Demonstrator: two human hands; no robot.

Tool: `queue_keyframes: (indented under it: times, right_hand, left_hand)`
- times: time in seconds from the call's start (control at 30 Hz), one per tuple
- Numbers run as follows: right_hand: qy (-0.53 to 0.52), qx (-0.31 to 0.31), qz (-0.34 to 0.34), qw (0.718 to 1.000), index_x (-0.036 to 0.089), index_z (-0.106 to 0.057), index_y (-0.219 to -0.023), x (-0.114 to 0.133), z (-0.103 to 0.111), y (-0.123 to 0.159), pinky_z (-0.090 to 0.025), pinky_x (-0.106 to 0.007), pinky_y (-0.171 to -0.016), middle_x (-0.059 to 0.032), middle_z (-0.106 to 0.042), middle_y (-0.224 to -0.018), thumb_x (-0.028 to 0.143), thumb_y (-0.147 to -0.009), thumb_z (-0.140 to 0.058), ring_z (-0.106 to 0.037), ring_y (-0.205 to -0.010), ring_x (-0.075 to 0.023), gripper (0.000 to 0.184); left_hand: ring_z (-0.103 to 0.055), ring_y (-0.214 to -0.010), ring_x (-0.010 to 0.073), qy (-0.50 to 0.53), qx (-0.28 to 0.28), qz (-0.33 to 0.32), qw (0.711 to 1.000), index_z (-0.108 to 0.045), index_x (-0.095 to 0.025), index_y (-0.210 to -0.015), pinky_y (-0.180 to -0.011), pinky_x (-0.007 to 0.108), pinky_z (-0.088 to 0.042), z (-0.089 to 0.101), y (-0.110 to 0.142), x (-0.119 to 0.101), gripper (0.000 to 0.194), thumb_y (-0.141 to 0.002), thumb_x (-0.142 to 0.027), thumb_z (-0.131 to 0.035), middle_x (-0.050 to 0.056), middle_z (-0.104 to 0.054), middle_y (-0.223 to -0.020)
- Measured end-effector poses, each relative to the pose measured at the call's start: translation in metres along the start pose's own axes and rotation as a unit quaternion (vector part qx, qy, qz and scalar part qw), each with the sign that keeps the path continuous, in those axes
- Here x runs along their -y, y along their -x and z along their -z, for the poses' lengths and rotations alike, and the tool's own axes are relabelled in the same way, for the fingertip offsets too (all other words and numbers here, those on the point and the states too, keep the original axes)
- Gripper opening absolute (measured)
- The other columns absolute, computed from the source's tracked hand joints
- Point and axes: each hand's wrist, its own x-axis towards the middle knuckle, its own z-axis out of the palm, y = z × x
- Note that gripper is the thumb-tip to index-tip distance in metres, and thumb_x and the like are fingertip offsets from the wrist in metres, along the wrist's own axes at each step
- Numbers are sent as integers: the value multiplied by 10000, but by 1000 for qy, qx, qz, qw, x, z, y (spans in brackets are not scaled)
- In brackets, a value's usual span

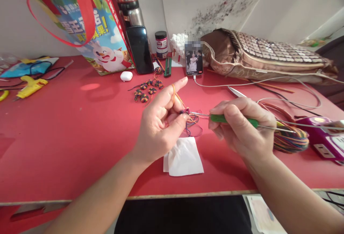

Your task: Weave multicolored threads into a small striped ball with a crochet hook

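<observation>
My left hand [161, 123] pinches a small multicoloured crochet piece [184, 111] between thumb and fingers. Orange yarn [174, 91] loops round its raised index finger and runs down to the piece. In my right hand [242, 124] is a crochet hook [220, 118] with a green handle; its thin metal tip points left and meets the crochet piece. Loose strands of yarn [194, 125] hang below, over the red table. Whether the tip is inside a stitch I cannot tell. Beyond the left hand lie several finished-looking little crochet pieces [144, 98] in dark and bright colours.
White tissue [186, 157] lies below the hands. A yarn ball [291, 139] and purple power strip [326, 137] sit at the right, near scissors [236, 92]. Behind stand a propped phone [194, 60], black phone [140, 49], jar [161, 44], and gift bag [107, 44]. A yellow glue gun [30, 87] lies left.
</observation>
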Motion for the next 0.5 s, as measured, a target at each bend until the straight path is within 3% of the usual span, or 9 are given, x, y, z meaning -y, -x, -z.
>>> queue_keyframes:
  times: [0.5]
  right_hand:
    - [106, 28, 96, 989, 233, -850, -1011, 0, -7, 5, -513, -286, -478, -10, -739, -715, 219, -1078, -721, -673, -560, -150, 146]
  left_hand:
    - [-519, -739, 163, -88, -40, -48, 994, -753, -316, -1427, -618, 316, -444, -2, 4, 2, 506, -951, -143, -738, -7, -555, -811]
